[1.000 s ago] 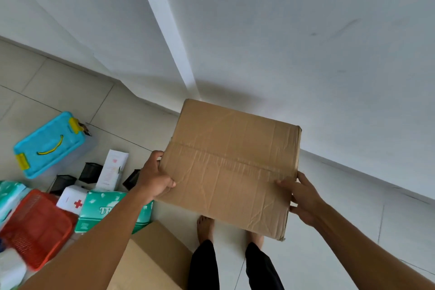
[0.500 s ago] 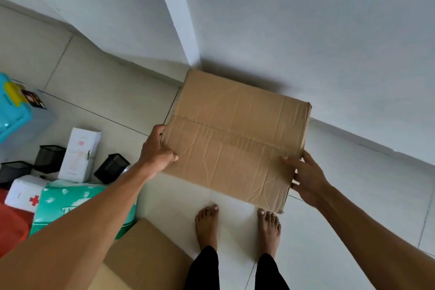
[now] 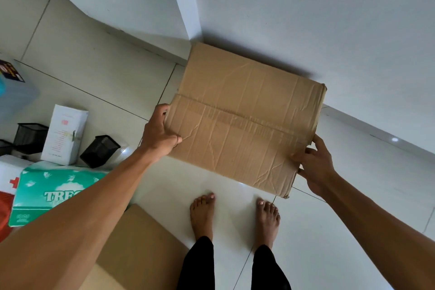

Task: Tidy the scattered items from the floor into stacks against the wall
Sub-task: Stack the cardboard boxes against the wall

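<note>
Slippage is the likely trouble: the cardboard box [image 3: 244, 122], held close to the wall [image 3: 329, 19] above the floor, hangs only from the left hand [image 3: 160, 134] and right hand [image 3: 315, 165], each grip clamped on a side edge, so creased cardboard could buckle and drop toward the bare feet [image 3: 202, 214].

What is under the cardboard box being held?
Past the box edges only pale floor tile shows, with wall behind. The floor straight beneath is covered. Left hand and right hand grip its sides.
</note>
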A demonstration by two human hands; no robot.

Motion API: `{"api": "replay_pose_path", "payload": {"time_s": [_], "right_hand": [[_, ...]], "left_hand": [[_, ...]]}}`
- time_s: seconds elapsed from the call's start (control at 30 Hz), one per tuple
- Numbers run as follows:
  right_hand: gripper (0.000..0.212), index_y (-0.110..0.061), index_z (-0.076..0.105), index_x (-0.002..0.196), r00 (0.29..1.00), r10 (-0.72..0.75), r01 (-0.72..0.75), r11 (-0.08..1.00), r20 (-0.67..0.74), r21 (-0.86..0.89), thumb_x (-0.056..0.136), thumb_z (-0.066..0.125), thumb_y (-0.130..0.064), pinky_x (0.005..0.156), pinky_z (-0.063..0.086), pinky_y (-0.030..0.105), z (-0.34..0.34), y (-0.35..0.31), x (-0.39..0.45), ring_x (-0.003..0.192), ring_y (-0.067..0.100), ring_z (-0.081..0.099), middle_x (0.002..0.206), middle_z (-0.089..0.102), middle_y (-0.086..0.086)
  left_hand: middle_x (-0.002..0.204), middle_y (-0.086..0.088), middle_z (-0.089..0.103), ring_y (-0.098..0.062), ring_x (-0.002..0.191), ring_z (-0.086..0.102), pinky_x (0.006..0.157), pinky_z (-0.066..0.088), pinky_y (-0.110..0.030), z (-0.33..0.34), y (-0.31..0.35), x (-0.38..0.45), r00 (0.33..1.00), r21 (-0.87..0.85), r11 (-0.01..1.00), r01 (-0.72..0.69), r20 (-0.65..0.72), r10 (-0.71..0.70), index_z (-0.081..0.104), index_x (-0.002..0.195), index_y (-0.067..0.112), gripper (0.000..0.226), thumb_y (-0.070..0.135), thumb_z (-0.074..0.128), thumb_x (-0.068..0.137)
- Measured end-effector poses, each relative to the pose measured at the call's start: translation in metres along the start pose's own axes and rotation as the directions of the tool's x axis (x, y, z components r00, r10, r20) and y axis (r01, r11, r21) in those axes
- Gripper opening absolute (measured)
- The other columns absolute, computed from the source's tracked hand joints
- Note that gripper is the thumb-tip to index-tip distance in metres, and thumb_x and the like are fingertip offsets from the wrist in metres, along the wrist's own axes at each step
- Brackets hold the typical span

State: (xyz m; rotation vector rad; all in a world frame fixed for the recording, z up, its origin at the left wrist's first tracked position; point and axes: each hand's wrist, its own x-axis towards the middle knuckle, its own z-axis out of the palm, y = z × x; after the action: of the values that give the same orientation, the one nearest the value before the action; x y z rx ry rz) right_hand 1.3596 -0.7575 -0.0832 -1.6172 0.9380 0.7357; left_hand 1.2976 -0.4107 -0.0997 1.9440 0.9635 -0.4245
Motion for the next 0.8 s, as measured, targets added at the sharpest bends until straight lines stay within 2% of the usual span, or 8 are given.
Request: {"api": "replay_pose_path", "payload": {"time_s": [0.13,0.27,0.33,0.4,0.5,0.63,0.73,0.8], "right_hand": [[0.075,-0.028,0.042,0.136,1.0,-0.015,0.015,1.0,-0.016,-0.004,0.08,0.053,0.021,0.08,0.054,0.045,-0.004,0.001,0.0,0.088,0.025,0.059,0.111,0.057,0.014],[0.073,-0.029,0.047,0.128,0.997,-0.077,0.078,0.996,0.033,-0.049,0.078,0.047,0.025,0.068,0.054,0.039,0.002,-0.012,0.003,0.08,0.022,0.059,0.095,0.058,0.007],[0.075,-0.029,0.049,0.128,0.993,-0.089,0.094,0.993,0.072,-0.071,0.076,0.046,0.026,0.062,0.052,0.035,0.007,-0.016,0.004,0.075,0.021,0.059,0.093,0.059,0.007],[0.078,-0.031,0.049,0.13,0.992,-0.093,0.101,0.99,0.085,-0.095,0.075,0.046,0.025,0.065,0.05,0.035,0.011,-0.014,0.007,0.075,0.022,0.058,0.095,0.06,0.008],[0.077,-0.03,0.045,0.133,0.991,-0.061,0.072,0.992,0.115,-0.1,0.077,0.045,0.023,0.068,0.051,0.037,0.01,-0.01,0.011,0.084,0.023,0.059,0.101,0.06,0.006],[0.063,-0.024,0.037,0.133,0.977,0.002,0.031,0.988,0.212,-0.152,0.083,0.059,0.007,0.07,0.053,0.039,0.008,-0.016,0.017,0.108,0.027,0.058,0.124,0.054,0.005],[0.066,-0.019,0.032,0.135,0.993,-0.043,0.077,0.938,0.108,-0.339,0.08,0.065,-0.003,0.076,0.053,0.043,0.01,-0.02,0.01,0.1,0.026,0.055,0.124,0.052,0.007],[0.074,-0.014,0.029,0.139,0.989,-0.144,0.117,0.875,-0.023,-0.469,0.075,0.067,-0.007,0.065,0.048,0.035,0.014,-0.017,-0.004,0.089,0.028,0.054,0.118,0.056,0.011]], "left_hand": [[0.113,-0.002,0.066,-0.027,0.1,0.064,0.081,0.056,-0.039,0.004,0.018,0.01,0.998,0.012,0.998,-0.064,0.014,0.064,0.045,0.127,0.031,0.083,-0.005,0.078,0.06],[0.117,-0.003,0.064,-0.023,0.101,0.061,0.076,0.048,-0.029,0.002,0.035,0.031,0.996,0.044,0.997,-0.056,-0.069,0.058,0.048,0.13,0.023,0.082,-0.01,0.077,0.061],[0.12,-0.005,0.064,-0.026,0.105,0.062,0.08,0.051,-0.032,-0.003,0.036,0.037,0.996,0.064,0.997,-0.03,-0.087,0.035,0.049,0.13,0.024,0.082,-0.009,0.077,0.061],[0.12,-0.005,0.063,-0.027,0.106,0.062,0.081,0.053,-0.034,-0.005,0.033,0.038,0.997,0.074,0.997,-0.019,-0.08,0.024,0.049,0.129,0.026,0.081,-0.009,0.076,0.062],[0.126,-0.006,0.06,-0.025,0.109,0.059,0.077,0.046,-0.03,-0.003,0.033,0.036,0.997,0.116,0.993,-0.031,-0.064,0.039,0.044,0.138,0.022,0.082,-0.009,0.073,0.067],[0.14,-0.008,0.05,-0.028,0.127,0.05,0.1,0.046,-0.037,0.001,0.034,0.027,0.994,0.211,0.976,-0.05,-0.083,0.069,0.031,0.149,0.02,0.087,-0.004,0.069,0.076],[0.149,-0.012,0.04,-0.031,0.134,0.043,0.108,0.041,-0.046,0.005,0.031,0.009,0.98,0.253,0.966,-0.057,-0.172,0.103,0.023,0.152,0.018,0.087,0.004,0.07,0.079],[0.153,-0.013,0.032,-0.033,0.137,0.038,0.11,0.038,-0.049,0.01,0.025,-0.009,0.969,0.234,0.971,-0.047,-0.224,0.101,0.021,0.152,0.015,0.087,0.009,0.07,0.08]]}}
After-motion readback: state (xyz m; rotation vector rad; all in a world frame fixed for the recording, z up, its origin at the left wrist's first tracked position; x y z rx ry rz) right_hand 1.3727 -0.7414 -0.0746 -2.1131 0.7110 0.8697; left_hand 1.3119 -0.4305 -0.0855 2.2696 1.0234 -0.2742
